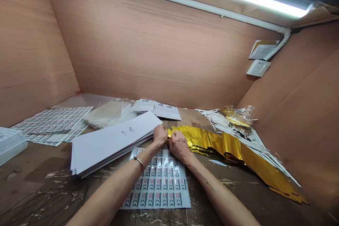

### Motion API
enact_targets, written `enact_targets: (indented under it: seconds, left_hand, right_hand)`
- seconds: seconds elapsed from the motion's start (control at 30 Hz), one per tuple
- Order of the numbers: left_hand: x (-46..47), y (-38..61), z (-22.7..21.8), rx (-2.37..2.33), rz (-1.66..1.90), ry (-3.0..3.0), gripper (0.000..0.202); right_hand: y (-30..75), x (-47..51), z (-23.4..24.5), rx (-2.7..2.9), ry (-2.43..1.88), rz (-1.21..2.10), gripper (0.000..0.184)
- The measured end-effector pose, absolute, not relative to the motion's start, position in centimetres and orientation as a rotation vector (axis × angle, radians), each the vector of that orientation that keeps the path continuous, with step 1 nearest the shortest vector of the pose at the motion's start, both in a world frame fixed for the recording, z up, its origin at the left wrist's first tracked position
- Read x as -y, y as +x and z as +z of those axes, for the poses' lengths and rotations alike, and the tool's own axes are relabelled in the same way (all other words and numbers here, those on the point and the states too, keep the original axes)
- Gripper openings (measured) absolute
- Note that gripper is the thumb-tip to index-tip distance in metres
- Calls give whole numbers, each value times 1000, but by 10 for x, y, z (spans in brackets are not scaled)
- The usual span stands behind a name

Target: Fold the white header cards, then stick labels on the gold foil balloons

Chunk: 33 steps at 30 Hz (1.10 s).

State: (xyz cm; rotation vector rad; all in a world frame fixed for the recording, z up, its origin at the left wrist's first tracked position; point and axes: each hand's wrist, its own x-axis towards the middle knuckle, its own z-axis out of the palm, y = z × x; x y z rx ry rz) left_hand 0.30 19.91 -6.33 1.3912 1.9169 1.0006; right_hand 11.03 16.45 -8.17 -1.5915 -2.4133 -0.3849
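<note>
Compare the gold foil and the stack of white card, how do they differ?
The gold foil is shiny and crumpled in loose folds, while the stack of white card is matte and flat. The foil's end is pinched by the left hand and right hand; the stack has a handwritten mark on top. Both lie on the scuffed table.

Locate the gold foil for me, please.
In the head view, the gold foil runs rightward across the bench from the right hand, in front of the pile of white sticks.
</note>
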Motion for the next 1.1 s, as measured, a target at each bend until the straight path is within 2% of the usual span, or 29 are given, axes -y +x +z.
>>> enact_targets:
  seconds: [0.33, 0.6, 0.87, 1.0, 1.1]
  left_hand:
    - [-216, 16, -65, -1822, 1062, 1310, 8]
    - [-195, 18, -52, -1677, 1147, 1230, 15]
    - [-188, 16, -55, -1681, 1127, 1308, 26]
    - [-189, 20, -56, -1722, 1071, 1324, 26]
    - [-189, 24, -57, -1732, 1036, 1337, 36]
  right_hand:
    - [102, -169, -88, 2289, -1662, -366, 24]
    - [117, -192, -78, 1811, -1731, 237, 13]
    - [141, -214, -84, 1691, -1546, 586, 28]
    - [148, -215, -86, 1619, -1470, 680, 26]
    - [153, -213, -84, 1550, -1450, 700, 24]
